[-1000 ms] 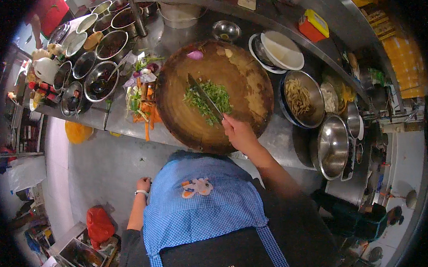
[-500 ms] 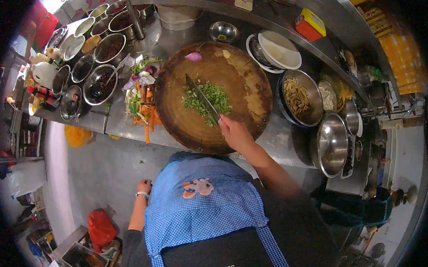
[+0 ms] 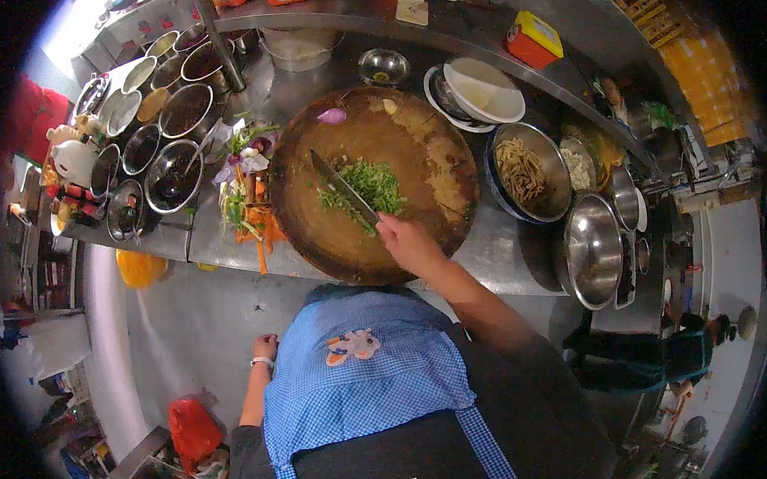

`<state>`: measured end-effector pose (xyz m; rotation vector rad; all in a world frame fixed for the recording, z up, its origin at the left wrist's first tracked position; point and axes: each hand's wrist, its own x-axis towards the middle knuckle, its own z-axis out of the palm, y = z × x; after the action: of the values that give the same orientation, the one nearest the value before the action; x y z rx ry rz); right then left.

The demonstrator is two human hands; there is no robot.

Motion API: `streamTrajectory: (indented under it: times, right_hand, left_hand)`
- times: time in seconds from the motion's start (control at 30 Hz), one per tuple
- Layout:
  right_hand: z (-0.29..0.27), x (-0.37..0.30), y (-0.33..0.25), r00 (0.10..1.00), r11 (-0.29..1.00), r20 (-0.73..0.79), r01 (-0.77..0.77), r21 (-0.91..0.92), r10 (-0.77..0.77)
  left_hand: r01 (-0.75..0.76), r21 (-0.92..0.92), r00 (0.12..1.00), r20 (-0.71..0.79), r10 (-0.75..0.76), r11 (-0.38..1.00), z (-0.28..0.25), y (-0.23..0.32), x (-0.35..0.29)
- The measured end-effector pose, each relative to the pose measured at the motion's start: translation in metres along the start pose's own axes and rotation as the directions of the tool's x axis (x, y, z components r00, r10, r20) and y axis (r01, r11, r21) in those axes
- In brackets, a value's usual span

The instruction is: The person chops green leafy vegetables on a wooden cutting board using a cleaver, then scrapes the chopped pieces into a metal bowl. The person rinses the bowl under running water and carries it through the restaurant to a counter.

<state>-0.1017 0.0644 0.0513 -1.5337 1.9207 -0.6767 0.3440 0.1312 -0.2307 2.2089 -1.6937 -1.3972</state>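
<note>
My right hand [image 3: 407, 241] is closed round the handle of a kitchen knife [image 3: 343, 186], its blade slanting away to the left. The blade lies along chopped greens [image 3: 371, 185] on a round wooden chopping block [image 3: 315, 244]. Most of the greens are heaped right of the blade, and a thin strip lies along its left. At the block's far side are a purple shallot or onion piece [image 3: 332, 116] and a small pale clove-like piece [image 3: 390, 106]. My left hand [image 3: 266, 346] hangs beside the blue checked apron [image 3: 356, 386], fingers curled, nothing visible in it.
Vegetable scraps [image 3: 246, 185] lie left of the block, before several metal pots of seasonings [image 3: 173, 176]. On the right stand a bowl of brownish strips [image 3: 521, 167], an upturned-looking steel bowl [image 3: 593, 252] and white bowls [image 3: 484, 89]. A metal shelf [image 3: 348, 14] runs along the back.
The knife has shifted to the left side of the greens, with my right hand moving left and slightly nearer. The whole view has also shifted a little. My left hand remains low beside the apron.
</note>
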Motion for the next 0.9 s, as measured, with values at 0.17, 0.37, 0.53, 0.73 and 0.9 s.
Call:
streamTrajectory:
  times: [0.17,0.37,0.53,0.73,0.9]
  right_hand:
    - [-0.039,0.001,-0.003,0.983,0.974,0.02,-0.185,0.132,0.184]
    - [-0.075,0.057,0.056,0.989,0.881,-0.131,-0.005,-0.473,-0.065]
    - [-0.053,0.036,0.042,0.986,0.868,0.154,0.125,-0.481,-0.056]
    - [-0.057,0.005,0.06,0.995,0.937,-0.099,-0.004,-0.349,-0.033]
    - [-0.092,0.008,0.084,0.968,0.859,-0.252,-0.117,-0.499,-0.015]
  left_hand:
    - [0.029,-0.004,0.999,-0.038,-0.03,1.0,-0.002,0.01,-0.004]
    - [-0.008,0.16,0.999,-0.047,0.016,0.987,0.0,-0.014,-0.003]
    - [0.047,-0.025,0.999,0.02,-0.047,0.999,-0.009,0.007,-0.008]
    - [0.021,-0.029,1.0,-0.003,-0.021,0.999,-0.015,0.023,-0.009]
    - [0.012,0.009,1.0,0.014,-0.012,1.0,-0.013,0.028,-0.007]
